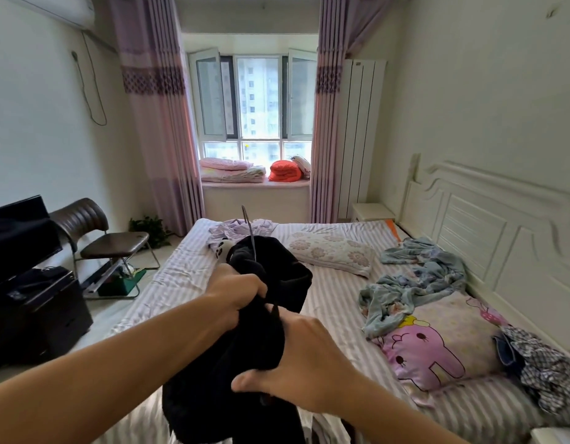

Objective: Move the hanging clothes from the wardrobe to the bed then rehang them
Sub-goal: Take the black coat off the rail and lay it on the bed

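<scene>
Both hands hold a black garment above the near half of the bed; the left hand is clenched on a fold of the cloth, and the right hand grips the garment lower down, thumb curled under it; the garment's lower part hangs past the near edge of the bed; a thin metal hanger hook stands up out of the garment's far end. On the bed: a lilac garment with a panda motif near the far edge; a floral pillow to its right; a crumpled blue floral cloth toward the headboard; a pink cartoon pillow on the headboard side; a checked garment at the right edge. Beside the bed's left edge stand a brown chair and a dark cabinet; folded bedding lies on the window ledge.
</scene>
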Demonstrator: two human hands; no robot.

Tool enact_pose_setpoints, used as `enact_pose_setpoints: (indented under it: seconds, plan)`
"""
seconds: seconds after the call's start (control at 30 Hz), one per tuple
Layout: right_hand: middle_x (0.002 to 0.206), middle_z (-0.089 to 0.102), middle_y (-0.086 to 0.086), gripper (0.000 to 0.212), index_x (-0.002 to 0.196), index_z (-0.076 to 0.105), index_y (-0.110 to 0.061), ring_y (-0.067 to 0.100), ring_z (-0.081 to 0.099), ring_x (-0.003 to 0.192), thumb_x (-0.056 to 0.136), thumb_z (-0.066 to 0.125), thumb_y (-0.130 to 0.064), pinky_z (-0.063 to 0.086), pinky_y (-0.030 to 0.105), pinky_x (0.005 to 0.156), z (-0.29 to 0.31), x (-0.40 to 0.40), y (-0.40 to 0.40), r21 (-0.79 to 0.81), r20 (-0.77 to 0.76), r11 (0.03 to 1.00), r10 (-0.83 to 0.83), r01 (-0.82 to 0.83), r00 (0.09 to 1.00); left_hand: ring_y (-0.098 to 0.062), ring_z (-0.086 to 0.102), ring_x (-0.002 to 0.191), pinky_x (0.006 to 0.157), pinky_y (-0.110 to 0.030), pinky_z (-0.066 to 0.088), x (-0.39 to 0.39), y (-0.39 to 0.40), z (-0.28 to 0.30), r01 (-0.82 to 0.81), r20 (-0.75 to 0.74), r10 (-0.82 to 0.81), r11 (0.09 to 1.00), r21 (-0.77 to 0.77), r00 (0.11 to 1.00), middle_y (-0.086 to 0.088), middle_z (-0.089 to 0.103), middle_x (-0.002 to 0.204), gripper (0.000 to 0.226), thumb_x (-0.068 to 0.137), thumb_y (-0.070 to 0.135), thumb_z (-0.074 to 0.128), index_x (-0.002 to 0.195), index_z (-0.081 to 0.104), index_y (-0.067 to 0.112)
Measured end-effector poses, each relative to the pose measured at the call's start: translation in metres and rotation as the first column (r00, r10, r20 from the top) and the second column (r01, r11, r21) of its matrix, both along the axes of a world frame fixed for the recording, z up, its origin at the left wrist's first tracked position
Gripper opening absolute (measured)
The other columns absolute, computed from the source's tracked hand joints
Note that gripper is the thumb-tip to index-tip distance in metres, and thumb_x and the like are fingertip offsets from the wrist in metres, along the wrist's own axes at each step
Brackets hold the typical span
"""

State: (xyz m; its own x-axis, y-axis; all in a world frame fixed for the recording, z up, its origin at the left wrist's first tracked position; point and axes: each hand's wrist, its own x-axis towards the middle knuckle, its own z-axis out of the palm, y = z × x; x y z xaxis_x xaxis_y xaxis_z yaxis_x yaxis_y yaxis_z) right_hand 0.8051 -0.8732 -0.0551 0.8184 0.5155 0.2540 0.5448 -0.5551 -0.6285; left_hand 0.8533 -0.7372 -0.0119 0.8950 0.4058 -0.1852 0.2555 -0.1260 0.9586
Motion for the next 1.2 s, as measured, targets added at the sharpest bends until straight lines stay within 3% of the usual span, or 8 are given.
enact_pose_setpoints:
  seconds: [0.13,0.27,0.43,0.53,0.7,0.83,1.07,1.2]
  plan:
    - [0.099,0.071,-0.012,0.082,0.13,0.056,-0.032,-0.001,0.066,0.092,0.058,0.081,-0.06,0.051,0.016,0.078,0.02,0.019,-0.041,0.157,-0.178,0.985,0.103,-0.075,0.979,-0.024,0.058,0.061,0.043,-0.021,0.043,-0.008,0.009,0.003,0.04,0.033,-0.044,0.995,0.094,0.998,-0.011,0.059,0.065,0.015,0.065,-0.013,0.066,0.07,0.061,0.001]
    - [0.094,0.074,-0.004,0.056,0.114,0.065,-0.024,0.011,0.07,0.086,0.065,0.09,-0.03,0.057,0.031,0.08,0.028,0.09,-0.092,0.286,-0.069,0.948,-0.123,0.138,0.99,-0.023,0.059,0.068,0.049,-0.025,0.043,-0.019,0.034,0.007,0.123,-0.033,-0.118,0.964,0.234,0.992,-0.012,0.062,0.076,0.032,0.052,0.002,0.073,0.082,0.062,0.005]
    - [0.142,0.048,-0.009,0.099,0.143,0.041,-0.035,0.019,0.05,0.125,0.06,0.093,-0.023,0.048,0.04,0.101,0.023,0.167,-0.125,-0.056,-0.176,0.998,-0.053,0.043,0.983,-0.021,0.065,0.063,0.051,-0.027,0.049,-0.05,0.049,0.034,0.39,0.013,-0.408,0.881,0.268,0.913,-0.008,0.069,0.069,0.033,0.057,-0.012,0.066,0.084,0.067,0.008]
    - [0.143,0.045,-0.015,0.106,0.146,0.035,-0.041,0.01,0.043,0.129,0.057,0.093,-0.034,0.038,0.036,0.109,0.013,0.179,-0.111,-0.175,-0.126,0.983,0.037,-0.058,0.991,-0.02,0.067,0.065,0.055,-0.025,0.052,-0.064,0.055,0.055,0.473,0.015,-0.516,0.797,0.375,0.857,-0.012,0.07,0.076,0.038,0.066,-0.021,0.064,0.096,0.067,0.002]
    - [0.099,0.068,-0.009,0.048,0.11,0.066,-0.026,0.008,0.063,0.091,0.068,0.083,-0.042,0.051,0.038,0.087,-0.002,0.181,-0.092,-0.226,-0.082,0.967,0.103,-0.119,0.991,-0.018,0.064,0.061,0.052,-0.023,0.049,-0.058,0.072,0.056,0.352,0.081,-0.453,0.783,0.512,0.888,-0.005,0.066,0.071,0.037,0.069,-0.025,0.06,0.091,0.066,0.004]
    - [0.076,0.065,-0.009,0.013,0.087,0.068,-0.021,0.003,0.061,0.071,0.08,0.075,-0.029,0.048,0.033,0.075,-0.024,0.177,-0.084,-0.246,-0.086,0.946,0.197,-0.212,0.977,-0.014,0.067,0.062,0.053,-0.02,0.051,-0.041,0.085,0.037,0.328,0.1,-0.426,0.808,0.49,0.899,-0.003,0.071,0.074,0.048,0.069,-0.027,0.06,0.094,0.069,0.012]
    - [0.082,0.066,0.009,0.012,0.089,0.067,-0.012,0.01,0.06,0.074,0.083,0.069,-0.022,0.05,0.044,0.078,-0.059,0.21,-0.066,-0.14,-0.284,0.952,0.225,-0.272,0.932,-0.018,0.07,0.067,0.055,-0.023,0.054,0.026,0.138,-0.021,0.368,0.078,-0.433,0.837,0.405,0.898,-0.005,0.073,0.077,0.052,0.071,-0.026,0.059,0.1,0.068,0.016]
    - [0.071,0.062,-0.004,0.007,0.082,0.066,-0.016,0.006,0.058,0.068,0.083,0.07,-0.022,0.044,0.031,0.068,-0.078,0.234,-0.054,-0.199,-0.355,0.953,0.149,-0.23,0.923,-0.011,0.069,0.075,0.064,-0.02,0.053,0.078,0.164,-0.069,0.438,0.039,-0.484,0.821,0.365,0.874,0.003,0.074,0.083,0.052,0.066,-0.017,0.064,0.095,0.071,0.025]
